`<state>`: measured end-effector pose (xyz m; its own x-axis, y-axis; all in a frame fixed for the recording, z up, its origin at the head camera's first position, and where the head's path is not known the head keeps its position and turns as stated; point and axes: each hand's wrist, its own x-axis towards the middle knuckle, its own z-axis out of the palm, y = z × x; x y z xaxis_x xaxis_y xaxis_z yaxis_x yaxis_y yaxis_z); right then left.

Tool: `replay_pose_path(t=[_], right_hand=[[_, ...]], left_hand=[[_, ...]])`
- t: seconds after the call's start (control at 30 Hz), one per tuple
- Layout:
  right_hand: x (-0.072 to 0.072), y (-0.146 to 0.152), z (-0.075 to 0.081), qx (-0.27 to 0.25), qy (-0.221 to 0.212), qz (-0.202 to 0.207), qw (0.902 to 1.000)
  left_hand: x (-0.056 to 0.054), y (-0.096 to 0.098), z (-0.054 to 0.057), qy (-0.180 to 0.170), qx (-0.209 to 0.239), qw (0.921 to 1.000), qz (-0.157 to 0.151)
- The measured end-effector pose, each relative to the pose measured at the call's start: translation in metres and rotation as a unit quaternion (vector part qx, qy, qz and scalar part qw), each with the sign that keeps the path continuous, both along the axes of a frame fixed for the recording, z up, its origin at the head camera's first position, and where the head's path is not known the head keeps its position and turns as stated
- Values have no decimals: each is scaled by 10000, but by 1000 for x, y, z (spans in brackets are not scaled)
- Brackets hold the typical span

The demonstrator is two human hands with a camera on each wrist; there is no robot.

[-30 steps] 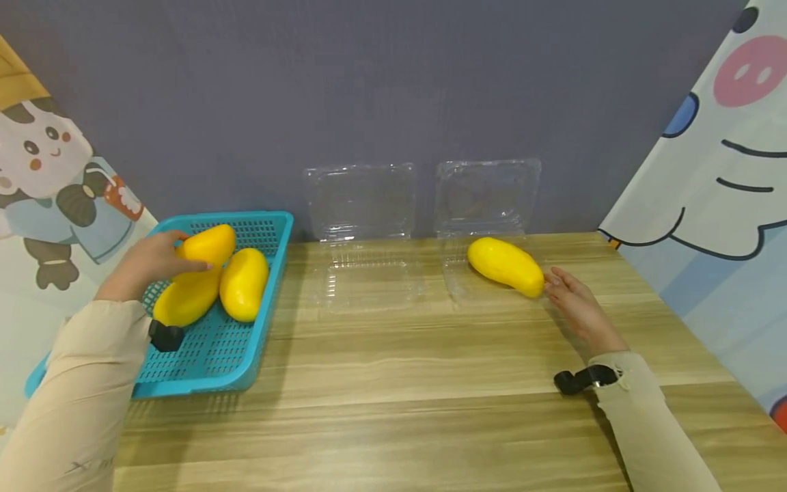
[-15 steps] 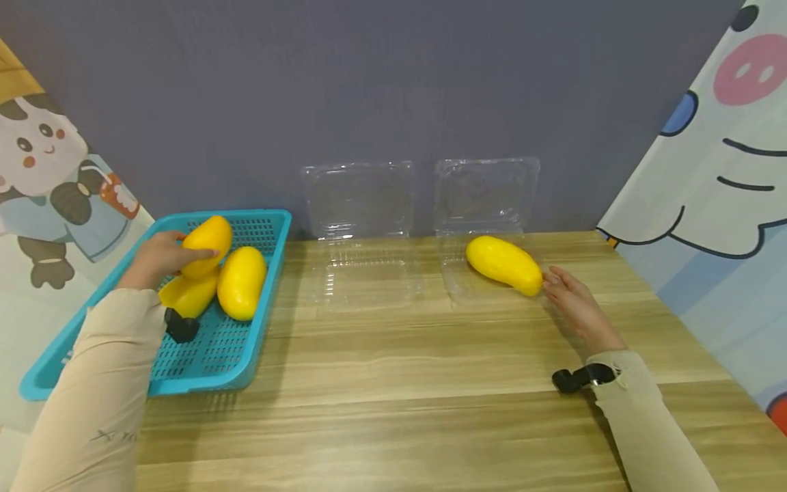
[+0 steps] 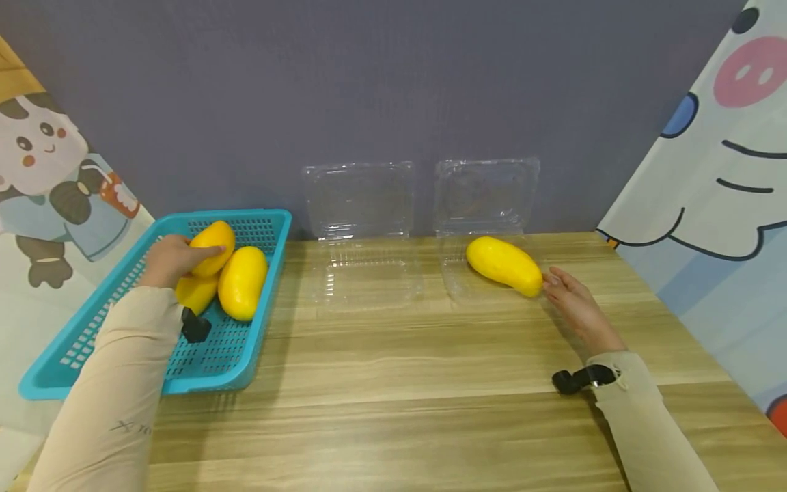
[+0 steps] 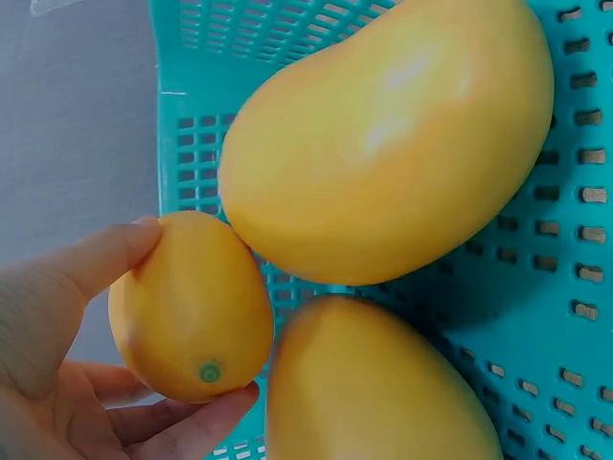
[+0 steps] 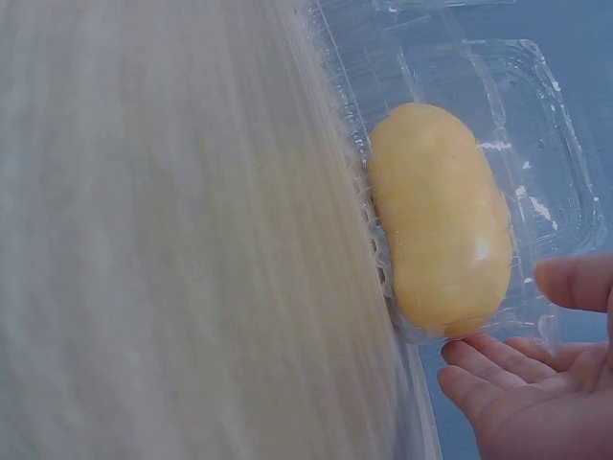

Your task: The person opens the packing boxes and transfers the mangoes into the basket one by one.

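At the far side of the basket, my left hand [image 3: 169,261] grips a yellow mango [image 3: 215,240]. In the left wrist view, thumb and fingers hold this mango [image 4: 196,297] from opposite sides, its green stem spot showing. Next to it lies a second mango [image 3: 243,283]; a third [image 3: 195,294] is partly hidden behind the hand and sleeve. Another mango [image 3: 504,265] rests tilted in the right clear plastic clamshell box [image 3: 486,195]. My right hand [image 3: 578,307] is at its near right end, fingers extended; in the right wrist view the fingertips [image 5: 465,350] are right at the mango's end.
The blue perforated basket [image 3: 246,362] stands at the left of the wooden table [image 3: 393,410]. A second clear clamshell box [image 3: 363,205] stands open with its lid upright against the grey back wall [image 3: 393,82]. Cartoon-printed panels [image 3: 707,225] flank both sides.
My left hand and sleeve have shifted right over the basket. The gripped mango rose slightly, then came lower and a little right. My right hand and its mango have stayed put.
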<state>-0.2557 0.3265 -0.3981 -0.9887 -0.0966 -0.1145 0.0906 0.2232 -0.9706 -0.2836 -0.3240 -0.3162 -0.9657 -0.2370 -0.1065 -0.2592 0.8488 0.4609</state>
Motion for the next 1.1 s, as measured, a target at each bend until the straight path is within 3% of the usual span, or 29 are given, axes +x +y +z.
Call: replay_pose_path(t=[0.4,0.73,1.1], right_hand=[[1,1,-1,33,-37,35,10000],[3,0,1,-92,30,54,9999],[2,1,1,-51,-10,42,10000]], left_hand=[[-3,8,-2,160,-210,9996,-76],[-8,14,-9,374,-791,9959,-206],[-12,11,-15,318,-897,9945,-428]])
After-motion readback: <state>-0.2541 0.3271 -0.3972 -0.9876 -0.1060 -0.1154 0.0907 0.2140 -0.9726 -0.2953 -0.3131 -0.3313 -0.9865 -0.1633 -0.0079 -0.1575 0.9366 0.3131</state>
